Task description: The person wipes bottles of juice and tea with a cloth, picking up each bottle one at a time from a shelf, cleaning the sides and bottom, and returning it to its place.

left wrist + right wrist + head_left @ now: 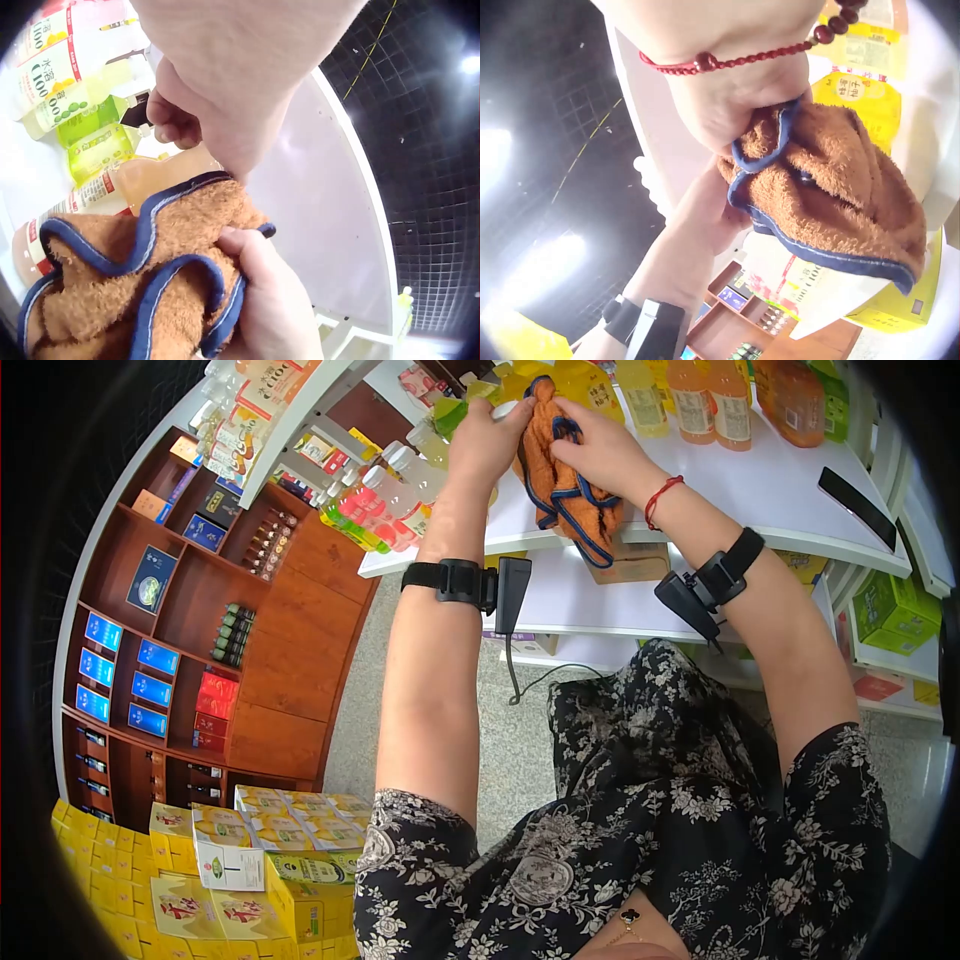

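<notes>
An orange-brown terry cloth (545, 455) with dark blue edging hangs bunched in front of the shelf bottles. My right hand (605, 455) grips it near the top, thumb along the fabric, as the left wrist view also shows. Close beside it, my left hand (485, 445) has curled fingers (174, 120) around a small white thing (506, 408), with the thumb at the cloth's edge. What that white thing is, I cannot tell. Behind the cloth in the left wrist view is a peach-coloured bottle (154, 180), partly covered.
Drink bottles (695, 405) line the back of the white shelf (770, 500), with more bottles (390, 510) at its left. A black phone (857, 508) lies near its right edge. Below is a cardboard box (635, 563). Yellow cartons (210, 910) are stacked at lower left.
</notes>
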Motion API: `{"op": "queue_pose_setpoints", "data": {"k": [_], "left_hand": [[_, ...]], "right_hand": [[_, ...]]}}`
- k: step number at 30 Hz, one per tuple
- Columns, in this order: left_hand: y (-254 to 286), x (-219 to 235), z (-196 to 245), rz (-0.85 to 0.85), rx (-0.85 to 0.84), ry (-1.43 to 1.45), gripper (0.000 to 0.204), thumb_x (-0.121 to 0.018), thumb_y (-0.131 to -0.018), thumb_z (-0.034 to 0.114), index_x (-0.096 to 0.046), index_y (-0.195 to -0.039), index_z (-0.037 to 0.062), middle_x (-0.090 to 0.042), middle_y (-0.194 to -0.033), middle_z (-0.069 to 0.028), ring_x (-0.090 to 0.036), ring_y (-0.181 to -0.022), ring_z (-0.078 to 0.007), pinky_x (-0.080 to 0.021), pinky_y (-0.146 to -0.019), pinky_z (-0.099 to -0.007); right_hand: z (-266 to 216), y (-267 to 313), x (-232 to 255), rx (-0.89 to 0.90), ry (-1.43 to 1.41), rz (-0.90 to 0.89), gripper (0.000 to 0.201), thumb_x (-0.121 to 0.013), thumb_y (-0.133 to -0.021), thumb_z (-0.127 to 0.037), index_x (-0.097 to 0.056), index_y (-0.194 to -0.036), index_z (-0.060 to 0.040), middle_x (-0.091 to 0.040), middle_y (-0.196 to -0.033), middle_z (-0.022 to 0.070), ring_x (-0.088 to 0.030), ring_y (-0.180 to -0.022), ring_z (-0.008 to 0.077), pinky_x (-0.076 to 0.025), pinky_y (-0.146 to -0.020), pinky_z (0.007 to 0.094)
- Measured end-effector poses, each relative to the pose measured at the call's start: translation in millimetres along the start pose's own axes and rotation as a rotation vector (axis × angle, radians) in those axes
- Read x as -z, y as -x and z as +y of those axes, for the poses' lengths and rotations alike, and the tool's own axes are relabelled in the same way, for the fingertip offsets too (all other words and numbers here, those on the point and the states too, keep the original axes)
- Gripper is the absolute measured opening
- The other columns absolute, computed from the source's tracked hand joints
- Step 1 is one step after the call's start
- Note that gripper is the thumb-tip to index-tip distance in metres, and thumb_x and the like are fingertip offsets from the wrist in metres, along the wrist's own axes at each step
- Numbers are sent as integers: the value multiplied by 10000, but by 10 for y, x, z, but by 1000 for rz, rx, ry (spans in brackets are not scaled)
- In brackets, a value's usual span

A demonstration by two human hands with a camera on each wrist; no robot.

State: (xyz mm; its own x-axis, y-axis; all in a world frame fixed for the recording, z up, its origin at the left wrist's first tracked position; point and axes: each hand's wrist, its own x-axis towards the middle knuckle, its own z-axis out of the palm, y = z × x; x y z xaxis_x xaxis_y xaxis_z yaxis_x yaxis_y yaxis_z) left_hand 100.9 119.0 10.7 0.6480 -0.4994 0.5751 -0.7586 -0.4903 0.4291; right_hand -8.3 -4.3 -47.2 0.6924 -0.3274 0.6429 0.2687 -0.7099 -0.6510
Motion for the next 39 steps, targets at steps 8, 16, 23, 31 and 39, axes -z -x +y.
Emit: {"op": "queue_pose_setpoints", "data": {"k": [8, 16, 23, 31, 39], "left_hand": [[31, 2, -55, -112, 63, 174, 627, -506, -850, 536, -509, -1212, 24, -602, -1084, -264, -563, -1063, -381, -436, -888, -397], [46, 27, -51, -98, -4, 178, 634, -505, -844, 531, -528, -1179, -7, -614, -1050, -266, -583, -1021, -380, -447, -866, -399], [61, 20, 57, -45, 5, 37, 691, -603, -794, 566, -563, -1109, -48, -631, -973, -206, -614, -916, -273, -467, -794, -347], [117, -11, 128, -32, 53, 1, 730, -540, -828, 568, -484, -1175, -72, -598, -1053, -300, -580, -1032, -396, -460, -862, -408], [69, -35, -28, -98, 56, 260, 641, -508, -842, 500, -499, -1210, -25, -600, -1091, -270, -563, -1067, -385, -441, -886, -399]], "right_hand": [[538, 225, -150, -162, 186, -327, 526, -557, -790, -288, -464, -1240, -32, -628, -1007, 216, -604, -935, 357, -476, -846, 393], [450, 146, -102, -135, 124, -187, 521, -557, -786, -281, -483, -1250, -57, -624, -1035, 212, -600, -953, 352, -473, -841, 391], [151, -21, -44, 58, 1, 70, 546, -551, -787, -286, -465, -1273, -51, -600, -1080, 215, -578, -988, 355, -460, -858, 388], [466, 255, -13, -224, 219, -422, 491, -548, -807, -314, -503, -1223, -57, -621, -1053, 208, -596, -976, 352, -468, -859, 382], [155, 66, 82, -103, 37, -89, 532, -555, -807, -287, -462, -1287, -76, -614, -1079, 200, -597, -989, 319, -465, -858, 365]]}}
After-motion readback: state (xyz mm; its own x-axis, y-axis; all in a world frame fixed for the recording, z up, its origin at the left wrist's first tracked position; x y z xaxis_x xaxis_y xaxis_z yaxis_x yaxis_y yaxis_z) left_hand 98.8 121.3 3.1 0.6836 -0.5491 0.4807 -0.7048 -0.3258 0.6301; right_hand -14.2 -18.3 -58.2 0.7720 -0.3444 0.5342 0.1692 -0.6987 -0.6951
